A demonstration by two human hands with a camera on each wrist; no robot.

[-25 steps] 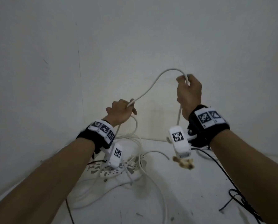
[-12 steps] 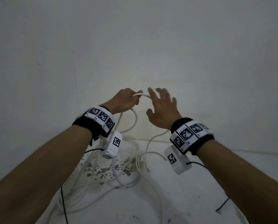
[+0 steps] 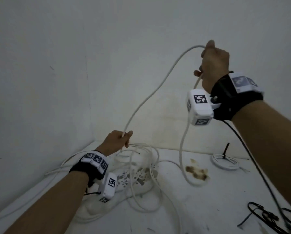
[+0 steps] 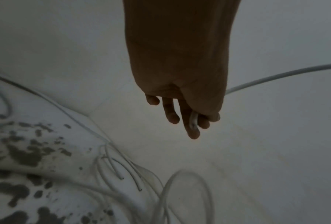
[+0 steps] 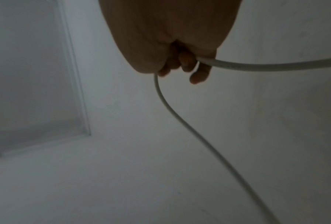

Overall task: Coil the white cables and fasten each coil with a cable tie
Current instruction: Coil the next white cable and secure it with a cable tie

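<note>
Dim white walls (image 3: pixel 141 39) meet a stained white floor (image 3: pixel 209 200).

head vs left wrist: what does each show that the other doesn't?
Only head: the right hand raised, gripping the white cable; a finished coil with a black tie far right; loose black ties near right.

Only left wrist: the cable's cut end against the left fingers; bare cut ends in the pile.

Both: the left hand holding that cable above the tangled pile on the stained floor.
</note>
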